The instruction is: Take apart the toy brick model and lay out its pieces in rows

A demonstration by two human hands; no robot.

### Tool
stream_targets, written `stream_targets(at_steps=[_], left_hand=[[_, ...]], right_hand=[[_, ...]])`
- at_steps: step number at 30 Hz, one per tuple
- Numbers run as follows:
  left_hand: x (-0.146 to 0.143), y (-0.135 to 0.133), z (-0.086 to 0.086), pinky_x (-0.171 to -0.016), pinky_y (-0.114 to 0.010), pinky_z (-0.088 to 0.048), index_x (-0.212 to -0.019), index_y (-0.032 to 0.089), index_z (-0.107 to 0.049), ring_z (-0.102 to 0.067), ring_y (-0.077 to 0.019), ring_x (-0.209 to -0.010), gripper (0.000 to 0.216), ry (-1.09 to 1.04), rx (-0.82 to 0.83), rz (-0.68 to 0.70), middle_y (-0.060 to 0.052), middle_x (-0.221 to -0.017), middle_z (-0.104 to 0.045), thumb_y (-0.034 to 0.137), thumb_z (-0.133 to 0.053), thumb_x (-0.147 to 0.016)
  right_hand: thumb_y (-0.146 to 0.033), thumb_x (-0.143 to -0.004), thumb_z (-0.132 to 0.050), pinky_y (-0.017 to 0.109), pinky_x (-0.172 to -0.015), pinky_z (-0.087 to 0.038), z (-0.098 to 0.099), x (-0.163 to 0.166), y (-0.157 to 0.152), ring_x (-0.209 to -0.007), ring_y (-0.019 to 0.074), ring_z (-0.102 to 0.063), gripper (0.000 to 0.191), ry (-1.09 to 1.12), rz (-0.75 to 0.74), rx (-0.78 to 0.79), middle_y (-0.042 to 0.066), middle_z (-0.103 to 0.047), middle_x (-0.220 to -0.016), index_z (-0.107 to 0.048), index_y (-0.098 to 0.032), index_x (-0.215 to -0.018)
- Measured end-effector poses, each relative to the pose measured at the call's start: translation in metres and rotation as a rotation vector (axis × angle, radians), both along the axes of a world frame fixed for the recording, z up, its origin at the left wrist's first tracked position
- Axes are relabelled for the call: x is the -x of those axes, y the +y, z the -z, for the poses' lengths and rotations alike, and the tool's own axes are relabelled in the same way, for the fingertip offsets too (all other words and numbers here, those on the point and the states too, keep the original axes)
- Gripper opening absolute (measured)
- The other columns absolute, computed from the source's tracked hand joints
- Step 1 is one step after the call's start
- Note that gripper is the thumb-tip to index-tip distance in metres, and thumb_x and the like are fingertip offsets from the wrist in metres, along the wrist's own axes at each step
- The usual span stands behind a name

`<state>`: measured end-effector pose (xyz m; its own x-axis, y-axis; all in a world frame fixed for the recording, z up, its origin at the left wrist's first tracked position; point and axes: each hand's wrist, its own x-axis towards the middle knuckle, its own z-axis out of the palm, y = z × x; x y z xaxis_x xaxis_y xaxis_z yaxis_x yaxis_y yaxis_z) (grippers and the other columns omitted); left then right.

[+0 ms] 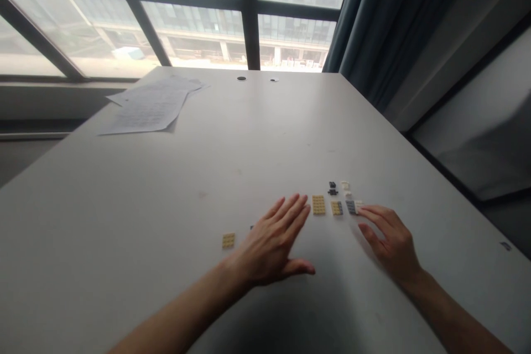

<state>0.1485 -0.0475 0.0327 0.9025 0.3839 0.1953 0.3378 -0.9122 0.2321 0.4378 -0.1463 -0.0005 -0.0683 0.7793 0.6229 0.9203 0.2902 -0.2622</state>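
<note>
Left hand [269, 243], thumb spread, points its fingers just beside a tan studded plate [318, 205]; right hand [394, 240], thumb apart, has fingertips at white studded piece [359, 204]. Beyond the left fingers, printed sheets [145, 108] are illegible.

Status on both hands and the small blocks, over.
Left hand open, beside larger tan block. Right hand open, fingers at white piece. Dark piece mostly hidden behind left hand.

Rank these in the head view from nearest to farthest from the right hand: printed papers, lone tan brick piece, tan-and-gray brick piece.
1. Tan-and-gray brick piece: just left of the right hand.
2. Lone tan brick piece: farther left, past the left hand.
3. Printed papers: at the table's far left.
</note>
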Motion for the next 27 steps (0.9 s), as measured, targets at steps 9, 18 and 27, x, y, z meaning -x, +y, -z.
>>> stream_targets(at_steps=[9,18,27], left_hand=[[0.121,-0.039,0.025,-0.115,-0.047,-0.023,-0.150,0.011,-0.008,-0.018,-0.0344,-0.142,0.104,0.138,-0.098,-0.240,-0.018,-0.154,-0.018,0.079,-0.036,-0.077],[0.103,-0.024,0.027,-0.117,-0.047,-0.013,-0.150,0.015,-0.002,-0.015,-0.0319,-0.143,0.101,0.201,0.020,-0.097,-0.013,-0.156,-0.014,0.079,-0.033,-0.078],[0.086,-0.031,0.031,-0.118,-0.045,-0.013,-0.150,0.014,0.000,-0.016,-0.0314,-0.143,0.104,0.205,0.068,-0.024,-0.013,-0.156,-0.013,0.080,-0.031,-0.077]], right_hand=[[-0.036,-0.091,-0.053,0.047,-0.101,-0.046,-0.009,0.096,0.009,-0.124,0.0298,-0.048,0.048,-0.205,-0.311,0.220,0.017,-0.055,-0.130,-0.050,-0.011,-0.131],[-0.038,-0.091,-0.051,0.043,-0.112,-0.035,-0.001,0.166,0.034,-0.136,0.0301,-0.034,0.061,-0.237,-0.419,0.409,0.021,-0.043,-0.142,-0.040,-0.001,-0.139],[-0.041,-0.091,-0.049,0.043,-0.112,-0.036,0.002,0.147,0.015,-0.135,0.0310,-0.035,0.062,-0.237,-0.407,0.411,0.020,-0.043,-0.143,-0.041,-0.002,-0.139]])
